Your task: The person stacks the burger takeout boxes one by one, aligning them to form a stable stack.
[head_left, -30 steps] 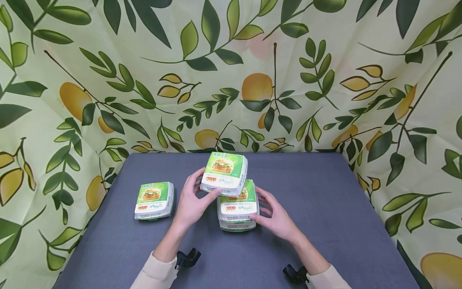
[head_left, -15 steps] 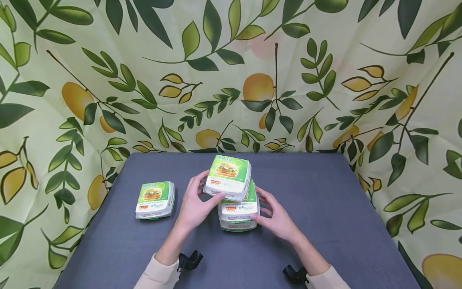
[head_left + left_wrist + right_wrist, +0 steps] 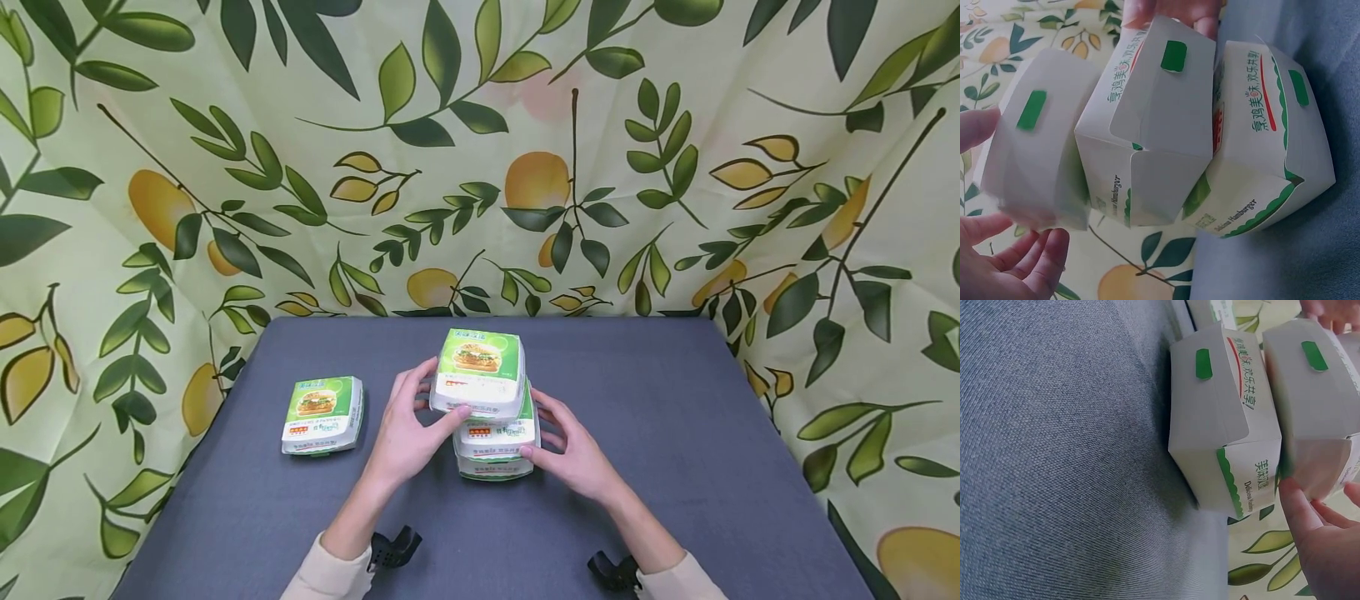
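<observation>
Three green-and-white cardboard burger boxes are gathered mid-table. My left hand [image 3: 408, 425] holds the top burger box [image 3: 482, 375] by its left side, thumb at the front edge. It sits just over the middle burger box [image 3: 498, 442]; whether they touch I cannot tell. My right hand [image 3: 573, 450] grips that middle box from the right, thumb on its front corner. Beneath it, the bottom burger box [image 3: 495, 471] rests on the cloth. In the left wrist view the held box [image 3: 1035, 144] looks tilted against the middle box [image 3: 1160, 119].
Another burger box [image 3: 322, 415] lies alone on the left of the dark blue-grey table cloth [image 3: 637, 375]. A leaf-and-fruit patterned curtain [image 3: 420, 208] hangs behind the table and along both sides.
My left hand has brought the top box rightward and slightly toward me, so it covers more of the middle box. The right hand keeps its grip in place.
</observation>
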A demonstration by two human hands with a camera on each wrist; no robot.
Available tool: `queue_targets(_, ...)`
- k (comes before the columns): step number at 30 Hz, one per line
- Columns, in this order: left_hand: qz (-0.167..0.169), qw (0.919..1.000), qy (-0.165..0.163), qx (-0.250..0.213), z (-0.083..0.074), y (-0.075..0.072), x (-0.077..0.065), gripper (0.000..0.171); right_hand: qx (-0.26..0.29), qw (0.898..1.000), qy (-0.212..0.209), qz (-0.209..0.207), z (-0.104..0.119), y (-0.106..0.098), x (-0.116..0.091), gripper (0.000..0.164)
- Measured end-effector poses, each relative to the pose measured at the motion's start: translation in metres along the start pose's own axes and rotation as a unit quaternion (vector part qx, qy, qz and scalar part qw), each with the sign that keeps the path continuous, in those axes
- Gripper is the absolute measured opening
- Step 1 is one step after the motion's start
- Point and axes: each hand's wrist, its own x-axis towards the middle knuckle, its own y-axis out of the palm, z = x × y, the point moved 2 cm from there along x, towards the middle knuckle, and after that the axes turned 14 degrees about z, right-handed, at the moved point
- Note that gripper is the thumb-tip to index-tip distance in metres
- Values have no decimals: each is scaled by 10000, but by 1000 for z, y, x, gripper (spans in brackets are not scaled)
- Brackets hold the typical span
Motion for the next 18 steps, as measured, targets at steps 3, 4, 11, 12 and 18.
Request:
queue_targets(3,-37,10000,24,5,0,0,0,71,-33,10000,-18,-29,0,0,0,82)
queue_targets(4,-47,10000,36,5,0,0,0,69,-42,10000,-22,-33,0,0,0,82)
queue_targets(11,27,9995,292,-132,2,-4,5,70,-60,10000,10,-34,-1,0,-1,81)
queue_targets(12,61,9992,350,-159,2,-4,6,72,-56,10000,13,-32,-1,0,-1,81)
queue_targets(18,488,9960,594,-465,7,-8,18,91,-19,10000,13,-22,-2,0,0,81)
